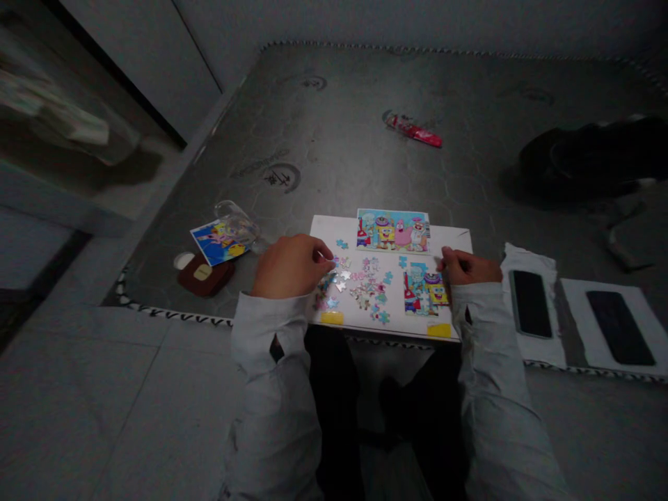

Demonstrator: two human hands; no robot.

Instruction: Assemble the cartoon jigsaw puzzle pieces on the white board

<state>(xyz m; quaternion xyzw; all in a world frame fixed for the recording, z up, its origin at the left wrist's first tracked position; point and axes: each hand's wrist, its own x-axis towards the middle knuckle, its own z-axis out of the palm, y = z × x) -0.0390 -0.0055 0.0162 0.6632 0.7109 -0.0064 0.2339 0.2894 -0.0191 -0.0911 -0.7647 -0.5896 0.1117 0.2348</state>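
Observation:
My left hand (292, 266) is closed, thumb and fingertips drawn together at the left edge of a heap of loose jigsaw pieces (365, 292). Whether a piece sits in that pinch is hidden. At the board's right side my right hand (472, 268) is curled closed beside a partly joined jigsaw puzzle (417, 296); anything in its fingers is too small to make out. Puzzle and pieces lie on a white board (394, 322). A cartoon reference picture (394, 232) lies flat at the board's far edge. One blue piece (342, 244) rests apart, left of this picture.
To the left are a brown case (203, 276), a cartoon card (218, 241) and clear plastic packaging (237, 219). Two phones (531, 304) (620, 327) lie at right on white sheets. A red packet (415, 131) and a black bag-like object (589, 156) are farther back.

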